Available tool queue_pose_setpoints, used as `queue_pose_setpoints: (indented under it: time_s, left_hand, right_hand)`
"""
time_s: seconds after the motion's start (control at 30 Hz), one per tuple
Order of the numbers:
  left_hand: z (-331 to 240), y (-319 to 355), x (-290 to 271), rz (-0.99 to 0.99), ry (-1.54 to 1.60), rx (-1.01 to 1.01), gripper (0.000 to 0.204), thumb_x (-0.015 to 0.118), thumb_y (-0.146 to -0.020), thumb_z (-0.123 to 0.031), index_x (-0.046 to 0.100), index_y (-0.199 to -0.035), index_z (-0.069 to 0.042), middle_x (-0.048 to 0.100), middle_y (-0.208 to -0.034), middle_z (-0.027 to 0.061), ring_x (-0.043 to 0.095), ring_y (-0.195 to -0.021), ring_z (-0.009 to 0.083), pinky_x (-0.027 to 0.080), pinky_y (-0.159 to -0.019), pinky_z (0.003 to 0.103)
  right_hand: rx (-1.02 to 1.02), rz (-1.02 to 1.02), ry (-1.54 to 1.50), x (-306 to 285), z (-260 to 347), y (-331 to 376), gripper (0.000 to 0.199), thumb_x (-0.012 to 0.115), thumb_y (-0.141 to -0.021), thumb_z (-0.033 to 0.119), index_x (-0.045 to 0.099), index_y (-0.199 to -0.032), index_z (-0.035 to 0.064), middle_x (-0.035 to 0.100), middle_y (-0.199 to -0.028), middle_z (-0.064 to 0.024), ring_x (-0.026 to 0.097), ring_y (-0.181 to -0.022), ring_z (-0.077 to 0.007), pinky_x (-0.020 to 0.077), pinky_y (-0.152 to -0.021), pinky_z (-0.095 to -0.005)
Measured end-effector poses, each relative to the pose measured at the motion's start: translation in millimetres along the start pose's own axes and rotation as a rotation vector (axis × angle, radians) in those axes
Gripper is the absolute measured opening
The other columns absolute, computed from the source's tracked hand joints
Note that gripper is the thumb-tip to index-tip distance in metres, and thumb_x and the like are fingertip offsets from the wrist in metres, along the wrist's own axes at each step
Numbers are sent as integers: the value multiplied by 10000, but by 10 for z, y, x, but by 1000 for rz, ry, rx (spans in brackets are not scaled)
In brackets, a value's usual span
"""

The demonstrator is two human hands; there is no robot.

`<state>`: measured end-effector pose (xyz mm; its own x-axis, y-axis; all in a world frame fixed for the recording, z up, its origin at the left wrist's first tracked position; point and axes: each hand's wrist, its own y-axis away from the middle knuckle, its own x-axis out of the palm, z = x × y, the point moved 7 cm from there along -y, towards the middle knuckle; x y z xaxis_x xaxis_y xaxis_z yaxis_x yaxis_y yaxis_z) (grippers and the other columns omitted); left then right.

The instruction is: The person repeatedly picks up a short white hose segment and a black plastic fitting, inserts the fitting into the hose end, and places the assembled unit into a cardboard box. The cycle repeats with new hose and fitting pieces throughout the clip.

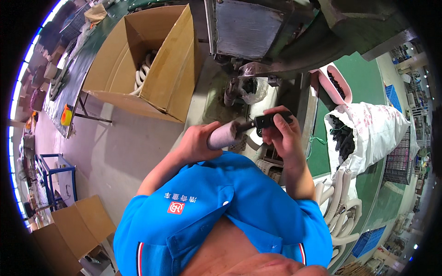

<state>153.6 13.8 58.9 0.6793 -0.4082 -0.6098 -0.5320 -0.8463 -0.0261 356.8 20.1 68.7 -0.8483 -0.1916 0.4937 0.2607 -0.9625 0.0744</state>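
My left hand (200, 141) is wrapped round a thick, pale grey tube (222, 137) in front of my chest. In my right hand (286, 137) is a black plastic fitting (269, 121), gripped between thumb and fingers. The fitting's narrow dark stem points left at the tube's open end and meets it; how deep it sits inside, I cannot tell. Beyond my hands is a metal machine (251, 30), with a piece of clear plastic film (254, 91) hanging at its lower part.
A cardboard box (172, 78) with white curved tubes stands ahead to the left. On the green table (363, 76) at right are a pink bin (346, 87) of small black parts, a white woven sack (375, 133) of black pieces and several curved beige tubes (340, 207).
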Motion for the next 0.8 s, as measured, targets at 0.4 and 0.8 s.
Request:
queue_pose_setpoints:
  time_s: [0.4,0.8]
  left_hand:
    - [268,0,-166,38,-127,-46,351,677,-615,-162,587,-951,-112,634,-796,153,628,-736,335,519,-652,404]
    - [570,-285,-286,-73,-108,-118,404,686,-600,-152,590,-982,-61,616,-798,193,613,-754,366,498,-678,402]
  right_hand:
    - [309,158,-84,146,-438,-227,247,537,-926,239,505,-1095,62,656,-750,-153,670,-641,-233,547,-541,-297]
    - [28,-175,330,-133,-502,-865,213,554,-919,283,533,-988,83,452,-568,28,366,-443,-46,257,-407,-202]
